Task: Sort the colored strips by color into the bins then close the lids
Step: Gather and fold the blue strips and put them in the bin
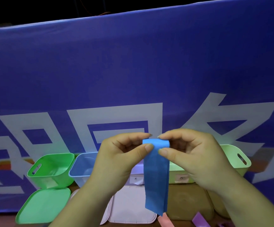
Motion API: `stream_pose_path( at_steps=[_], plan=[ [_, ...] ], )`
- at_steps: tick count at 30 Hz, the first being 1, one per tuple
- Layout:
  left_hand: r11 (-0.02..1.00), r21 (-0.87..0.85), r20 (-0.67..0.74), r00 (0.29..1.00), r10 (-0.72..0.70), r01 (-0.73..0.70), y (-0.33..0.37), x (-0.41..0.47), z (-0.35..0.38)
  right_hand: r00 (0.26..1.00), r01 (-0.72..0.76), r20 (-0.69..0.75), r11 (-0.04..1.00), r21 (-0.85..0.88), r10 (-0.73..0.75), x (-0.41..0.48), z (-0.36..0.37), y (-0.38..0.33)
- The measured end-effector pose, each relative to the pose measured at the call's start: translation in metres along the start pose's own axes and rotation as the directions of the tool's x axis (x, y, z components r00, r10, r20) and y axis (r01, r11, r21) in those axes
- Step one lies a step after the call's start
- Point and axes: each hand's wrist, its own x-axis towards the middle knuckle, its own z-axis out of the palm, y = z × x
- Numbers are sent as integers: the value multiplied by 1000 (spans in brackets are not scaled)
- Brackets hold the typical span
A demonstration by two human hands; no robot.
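Note:
A blue strip (156,177) hangs folded over in mid-air at the centre. My left hand (116,161) pinches its top left edge and my right hand (193,154) pinches its top right edge, thumbs in front. Behind stand open bins in a row: a green bin (51,167), a blue bin (82,166), a pale bin partly hidden by the strip and hands, and a light green bin (237,159). A pink strip (165,221) and a purple strip (200,220) lie at the bottom edge.
Lids lie flat in front of the bins: a green lid (43,205), a pale pink lid (129,205) and a tan lid (188,202). A large blue banner (133,71) with white characters rises right behind the bins.

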Motion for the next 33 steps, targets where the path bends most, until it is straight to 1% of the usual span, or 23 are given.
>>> stream_pose_path(
  at_steps=[5,8,16,23,27,33],
  plan=[
    [999,-3,69,997,32,-32,-5,1,-4,1000,-11,-16,999,44,12,1,-1,-2],
    [997,22,90,993,74,-76,-8,1,-7,1000,-14,-17,999,34,15,2,-2,-2],
    [986,66,73,986,148,-153,-12,1,-6,999,-34,-27,998,47,35,5,0,0],
    [987,91,34,991,132,-135,-13,0,-4,996,-71,-55,996,54,74,3,3,3],
    [988,86,26,992,124,-126,-13,1,-3,994,-103,-32,994,38,105,4,4,3],
    [994,68,10,997,83,-83,-14,2,-4,998,-59,-6,998,21,59,3,3,6]
  ],
)
